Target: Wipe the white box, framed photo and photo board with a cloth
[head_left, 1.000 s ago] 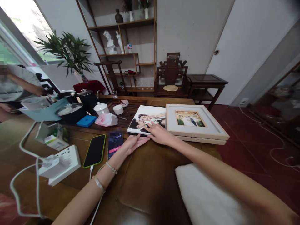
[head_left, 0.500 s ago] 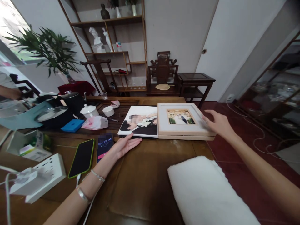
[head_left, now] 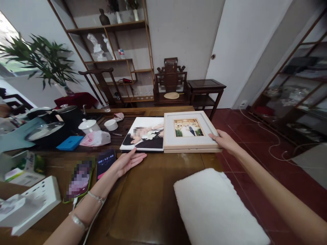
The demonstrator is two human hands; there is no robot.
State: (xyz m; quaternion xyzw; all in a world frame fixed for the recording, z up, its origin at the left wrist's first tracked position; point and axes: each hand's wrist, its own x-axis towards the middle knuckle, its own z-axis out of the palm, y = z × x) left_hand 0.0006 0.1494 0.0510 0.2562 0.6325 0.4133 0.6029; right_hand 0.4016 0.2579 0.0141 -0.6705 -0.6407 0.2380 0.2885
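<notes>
Near the table's far edge lies a square picture frame (head_left: pixel 190 131) of pale wood with a wide white mat and a small wedding photo. A second pale frame edge shows beneath it. My right hand (head_left: pixel 224 141) grips its right side, thumb on the top face; the other fingers are partly hidden. Against the frame's left side rests a photo panel (head_left: pixel 148 134) with a white border. My left hand (head_left: pixel 129 162) is palm up at the panel's front edge, thumb touching it and fingers stretched out. A folded white towel (head_left: pixel 217 207) lies on the table nearer to me.
Left on the wooden table (head_left: pixel 153 194) are two phones, a power strip (head_left: pixel 38 204), a blue box (head_left: pixel 68 143), a plastic bag (head_left: pixel 95 138), a lidded white cup (head_left: pixel 89 126) and dark pots. A cable runs under my left forearm. Behind stand a chair (head_left: pixel 170 80) and shelves.
My right hand has come in from beside the picture frame and taken hold of its right side. The view has shifted right. The green-edged phone's screen has lit up.
</notes>
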